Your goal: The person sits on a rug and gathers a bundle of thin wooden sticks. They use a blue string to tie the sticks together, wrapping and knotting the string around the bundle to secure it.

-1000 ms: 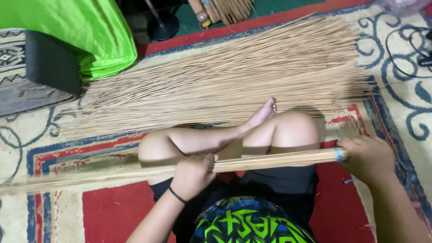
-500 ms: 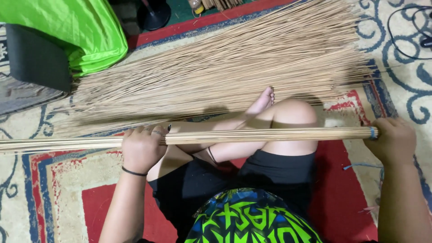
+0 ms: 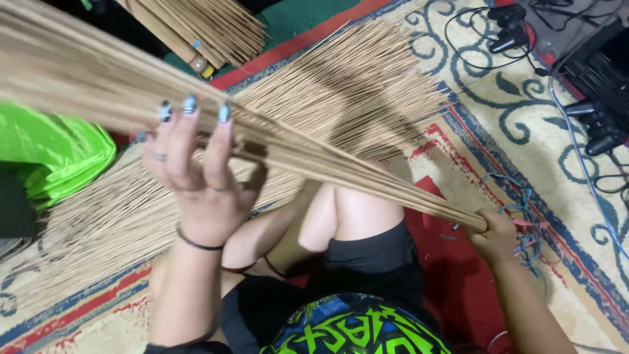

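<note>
The patterned carpet of cream, red and blue (image 3: 563, 216) covered the floor, and a broad spread of loose thin tan sticks (image 3: 341, 98) lay fanned across it in front of the seated person's folded legs. That spread filled the floor ahead, so the working bundle was lifted above it rather than dragged through.

The long bundle of thin tan sticks (image 3: 314, 157) ran diagonally, high at upper left, low at lower right, held clear above the knees. The left hand (image 3: 196, 177) was raised against its middle, fingers extended and splayed over the sticks, thumb beneath; it appeared to steady rather than clench, though how much was gripped could not be told. The right hand (image 3: 495, 236) was closed around the bundle's lower end, likely to keep the butts gathered and even.

A crumpled bright green cloth (image 3: 52, 154) sat at the left edge. Further tied bundles of sticks (image 3: 203, 26) lay at the top. Black cables and game controllers (image 3: 517, 29) crowded the upper right, limiting swing room there. Small blue string scraps (image 3: 524, 203) lay just beside the right hand.
</note>
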